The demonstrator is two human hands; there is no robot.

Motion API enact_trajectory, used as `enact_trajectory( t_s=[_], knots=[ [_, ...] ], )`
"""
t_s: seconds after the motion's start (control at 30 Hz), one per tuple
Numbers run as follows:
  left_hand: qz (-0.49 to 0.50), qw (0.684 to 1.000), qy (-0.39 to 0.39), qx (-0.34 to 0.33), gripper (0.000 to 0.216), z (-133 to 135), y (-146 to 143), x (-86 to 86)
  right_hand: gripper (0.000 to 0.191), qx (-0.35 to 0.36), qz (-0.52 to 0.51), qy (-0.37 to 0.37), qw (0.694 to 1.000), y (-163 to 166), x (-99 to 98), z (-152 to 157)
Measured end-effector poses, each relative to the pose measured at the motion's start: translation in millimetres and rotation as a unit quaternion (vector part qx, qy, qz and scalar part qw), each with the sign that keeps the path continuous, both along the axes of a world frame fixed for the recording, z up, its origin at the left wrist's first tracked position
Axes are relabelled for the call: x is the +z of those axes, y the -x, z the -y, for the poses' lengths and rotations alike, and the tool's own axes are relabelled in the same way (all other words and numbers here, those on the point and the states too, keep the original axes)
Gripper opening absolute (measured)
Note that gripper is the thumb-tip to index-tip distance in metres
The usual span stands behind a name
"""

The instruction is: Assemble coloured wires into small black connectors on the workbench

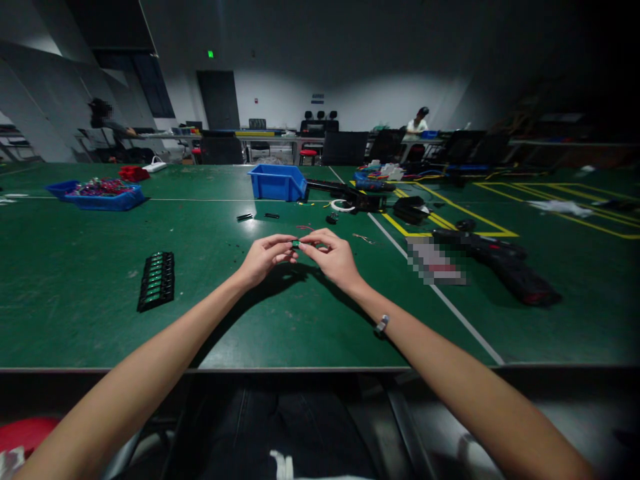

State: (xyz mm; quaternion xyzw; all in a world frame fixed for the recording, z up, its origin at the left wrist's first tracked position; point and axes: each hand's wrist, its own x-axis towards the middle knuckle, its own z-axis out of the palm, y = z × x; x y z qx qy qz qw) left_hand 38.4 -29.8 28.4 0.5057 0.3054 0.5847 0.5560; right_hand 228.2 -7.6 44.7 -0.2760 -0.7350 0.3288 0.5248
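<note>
My left hand (264, 257) and my right hand (333, 255) meet above the middle of the green table (90, 313). Both pinch one small dark part (295, 245) between their fingertips. A thin red wire (305, 228) lies on the table just behind the hands. A black tray of small parts (157, 280) rests to the left of my left hand. My right wrist wears a bracelet (381, 326).
A blue bin (277, 182) stands behind the hands, and a flat blue tray with coloured parts (103, 195) sits far left. Black tools (505, 263) and cables lie at right beside yellow and white floor-style lines. Two people sit at far tables.
</note>
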Motion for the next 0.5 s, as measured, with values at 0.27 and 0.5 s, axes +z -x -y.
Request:
enact_trajectory(
  t_s=[0.27, 0.5],
  knots=[
    [0.009, 0.999, 0.032, 0.014, 0.035, 0.4, -2.0, 1.5, 0.022, -0.001, 0.000, -0.005, 1.000, 0.4, -2.5, -0.9],
    [0.015, 0.999, 0.026, 0.014, 0.034, 0.7, -2.9, 2.6, 0.018, -0.010, 0.015, -0.045, 0.999, 0.1, -2.3, -0.3]
  ],
)
